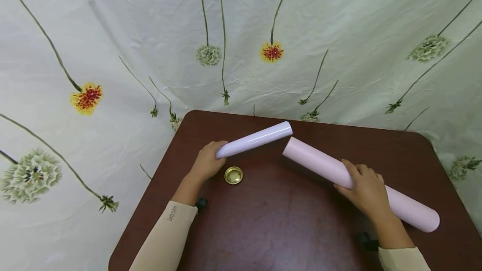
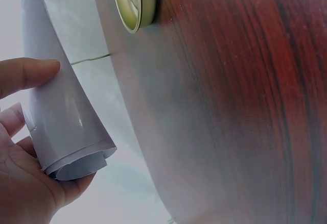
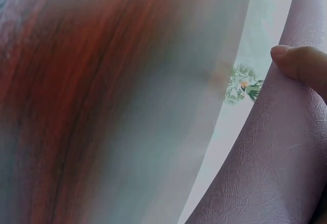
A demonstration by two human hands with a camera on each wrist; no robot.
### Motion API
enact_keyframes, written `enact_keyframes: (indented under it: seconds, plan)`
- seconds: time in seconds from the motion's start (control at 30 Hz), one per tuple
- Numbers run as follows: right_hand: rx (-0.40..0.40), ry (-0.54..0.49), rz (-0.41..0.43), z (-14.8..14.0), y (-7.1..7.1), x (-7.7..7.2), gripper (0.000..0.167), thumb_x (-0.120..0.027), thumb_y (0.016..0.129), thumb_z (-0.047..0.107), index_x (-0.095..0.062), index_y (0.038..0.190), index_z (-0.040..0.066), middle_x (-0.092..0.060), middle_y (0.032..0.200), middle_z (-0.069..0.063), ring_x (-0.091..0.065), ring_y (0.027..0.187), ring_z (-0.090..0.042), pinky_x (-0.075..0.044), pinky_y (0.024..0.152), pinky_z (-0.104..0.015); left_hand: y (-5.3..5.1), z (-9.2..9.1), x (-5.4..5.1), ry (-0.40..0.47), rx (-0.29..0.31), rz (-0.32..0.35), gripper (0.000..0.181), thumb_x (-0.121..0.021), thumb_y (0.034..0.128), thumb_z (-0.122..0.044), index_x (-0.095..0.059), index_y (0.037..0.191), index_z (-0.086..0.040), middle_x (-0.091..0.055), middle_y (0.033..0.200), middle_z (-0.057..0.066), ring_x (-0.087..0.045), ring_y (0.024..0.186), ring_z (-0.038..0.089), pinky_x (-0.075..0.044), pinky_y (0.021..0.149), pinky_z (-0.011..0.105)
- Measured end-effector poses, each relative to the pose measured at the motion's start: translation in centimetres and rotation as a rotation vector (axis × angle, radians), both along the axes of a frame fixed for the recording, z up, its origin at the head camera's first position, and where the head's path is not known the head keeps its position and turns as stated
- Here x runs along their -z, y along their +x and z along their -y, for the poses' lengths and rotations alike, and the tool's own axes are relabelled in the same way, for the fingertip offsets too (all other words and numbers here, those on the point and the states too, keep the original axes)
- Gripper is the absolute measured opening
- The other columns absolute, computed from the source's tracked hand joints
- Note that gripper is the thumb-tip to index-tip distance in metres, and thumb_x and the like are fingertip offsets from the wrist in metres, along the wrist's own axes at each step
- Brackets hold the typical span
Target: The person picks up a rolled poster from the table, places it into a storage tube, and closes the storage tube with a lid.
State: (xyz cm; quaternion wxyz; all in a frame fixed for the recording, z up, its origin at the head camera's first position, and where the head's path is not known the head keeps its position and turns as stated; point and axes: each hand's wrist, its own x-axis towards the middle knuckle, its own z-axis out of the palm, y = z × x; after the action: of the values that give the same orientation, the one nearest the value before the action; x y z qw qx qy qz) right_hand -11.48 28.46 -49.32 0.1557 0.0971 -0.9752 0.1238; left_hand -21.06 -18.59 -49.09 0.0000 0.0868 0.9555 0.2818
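Lilac roll, slim, glossy, hollow: the left hand is gripping it at its near end, thumb pressing on one face and fingers curling round behind. It is slanting over the far left part of the table.

Pink roll, longer and thicker, finely creased: the right hand is grasping it about the middle, fingers and thumb curving round it. It is running diagonally over the right part of the table, one end pointing just beside the lilac roll's far end. Whether either roll is touching the tabletop, I cannot tell.

Gold dish, round, shallow: sitting on the table near the left hand.

Left sleeve, cream: bearing dark lettering. Right sleeve: matching.

Table: dark reddish-brown, grained, its corners rounding off.

Cloth, pale: hanging behind, showing printed dandelion heads and red-and-yellow flowers.
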Motion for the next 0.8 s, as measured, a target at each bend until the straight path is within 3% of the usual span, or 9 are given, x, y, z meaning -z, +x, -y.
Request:
enact_keyframes:
  seconds: [0.17,0.8]
  plan:
    - [0.011,-0.003,0.0,-0.23,0.0,-0.18,0.083,-0.088,0.072,0.037,-0.05,0.142,0.013,-0.062,0.104,-0.026,-0.06,0.094,-0.049,-0.042,0.077,-0.063,0.2,0.03,-0.18,0.006,-0.007,0.021,0.053,-0.069,0.0891,-0.015,-0.058,0.141,-0.014,-0.062,0.137,0.014,-0.058,0.127,0.034,-0.04,0.11,0.058]
    - [0.051,-0.014,0.046,-0.8,-0.16,-0.37,0.083,-0.088,0.074,0.034,-0.047,0.143,0.012,-0.06,0.111,-0.03,-0.058,0.098,-0.052,-0.041,0.077,-0.063,0.59,0.65,-0.83,0.037,0.031,-0.009,0.052,-0.07,0.0859,-0.011,-0.062,0.137,-0.016,-0.064,0.134,0.012,-0.061,0.122,0.032,-0.046,0.104,0.056]
